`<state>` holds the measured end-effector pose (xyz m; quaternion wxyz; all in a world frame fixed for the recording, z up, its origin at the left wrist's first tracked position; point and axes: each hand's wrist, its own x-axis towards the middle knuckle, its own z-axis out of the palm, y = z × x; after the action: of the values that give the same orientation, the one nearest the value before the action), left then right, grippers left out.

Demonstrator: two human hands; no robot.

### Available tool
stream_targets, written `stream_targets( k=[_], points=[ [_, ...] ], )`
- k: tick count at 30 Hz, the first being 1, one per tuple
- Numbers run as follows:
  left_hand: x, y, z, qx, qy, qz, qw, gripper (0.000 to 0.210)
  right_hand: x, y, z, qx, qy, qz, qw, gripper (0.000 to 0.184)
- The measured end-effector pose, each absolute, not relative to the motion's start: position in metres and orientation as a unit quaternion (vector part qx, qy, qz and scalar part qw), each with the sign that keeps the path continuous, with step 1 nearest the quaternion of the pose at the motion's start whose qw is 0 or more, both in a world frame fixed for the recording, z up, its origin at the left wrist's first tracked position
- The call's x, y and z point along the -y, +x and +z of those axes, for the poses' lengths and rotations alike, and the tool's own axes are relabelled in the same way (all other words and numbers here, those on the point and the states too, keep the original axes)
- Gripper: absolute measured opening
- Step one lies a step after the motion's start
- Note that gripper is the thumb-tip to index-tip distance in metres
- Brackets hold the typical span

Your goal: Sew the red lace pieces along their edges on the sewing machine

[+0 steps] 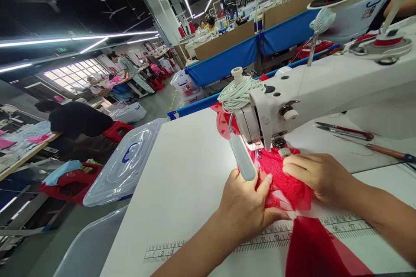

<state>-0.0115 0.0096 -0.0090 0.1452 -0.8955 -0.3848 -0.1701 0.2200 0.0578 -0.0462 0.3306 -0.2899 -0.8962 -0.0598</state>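
Red lace fabric [279,171] lies under the needle area of a white sewing machine [318,86]. My left hand [243,203] rests on the fabric's near left side, fingers spread and thumb stretched out to the right; part of its fingers is behind a small grey lamp [243,158]. On the right, my right hand [321,177] has its fingers closed on the edge of the lace fabric, just below the machine's tension knob. A plain red, partly sheer piece of fabric [312,246] hangs over the table's front. More red fabric [225,123] shows behind the machine head.
A ruler strip [195,246] runs along the white table [169,181]. Scissors [344,131] and a wooden-handled tool [386,151] lie right of the machine. A lidded clear plastic box [130,160] stands at the left. A coil of pale cord [240,93] sits on the machine.
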Motion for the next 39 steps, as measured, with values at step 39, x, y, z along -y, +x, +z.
stream_targets(
  k=[39],
  points=[
    [-0.013,-0.012,-0.011,0.382,-0.894,-0.143,0.187,0.083,-0.061,0.212,-0.038,0.894,-0.301,-0.003,0.331,0.029]
  ],
)
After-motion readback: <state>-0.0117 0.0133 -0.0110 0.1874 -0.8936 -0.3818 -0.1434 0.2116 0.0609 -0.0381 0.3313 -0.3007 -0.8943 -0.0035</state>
